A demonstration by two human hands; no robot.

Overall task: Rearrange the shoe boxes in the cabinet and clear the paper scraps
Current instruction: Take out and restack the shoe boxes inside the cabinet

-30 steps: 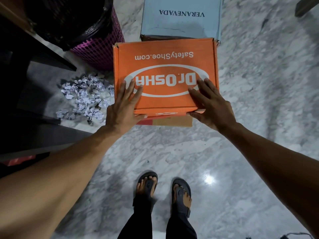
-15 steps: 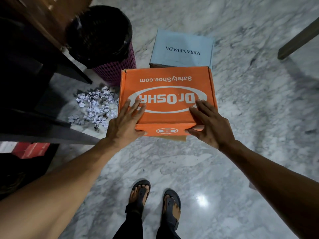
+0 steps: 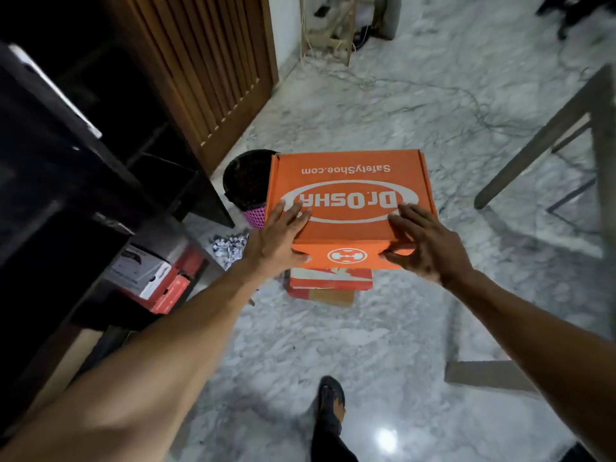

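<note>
You lifted the orange box (image 3: 350,201) off the red box (image 3: 330,278); left hand (image 3: 276,241) and right hand (image 3: 423,245) grasp its corners; cabinet (image 3: 60,181) likely next.

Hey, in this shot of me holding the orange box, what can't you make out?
Head view only:
- Red box and what lies under it: mostly hidden by the orange box.
- Paper scraps: pile partly covered by the left hand and forearm.
- Cabinet shelves: too dark.
- Bin contents: dark, partly behind the orange box.
</note>
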